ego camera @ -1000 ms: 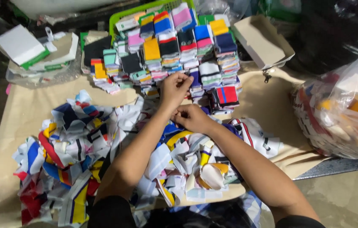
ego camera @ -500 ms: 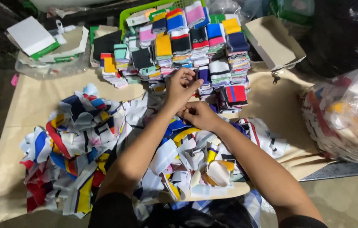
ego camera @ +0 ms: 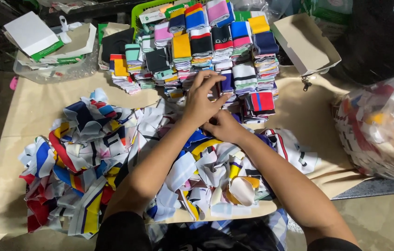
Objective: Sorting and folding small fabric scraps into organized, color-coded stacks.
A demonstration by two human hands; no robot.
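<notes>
Both forearms are bare from the elbow down to the left hand (ego camera: pixel 200 103) and right hand (ego camera: pixel 225 126). Short black sleeves end near the elbows. No rings, watch or gloves visible.

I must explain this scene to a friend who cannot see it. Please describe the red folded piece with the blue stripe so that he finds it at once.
Start at the green basket at the table's far edge; neat stacks of folded pieces spread from it toward the hands. The red folded piece tops the nearest stack on the right side, just right of the left hand. Unlike its neighbours, it is mostly red with one upright blue stripe.
</notes>
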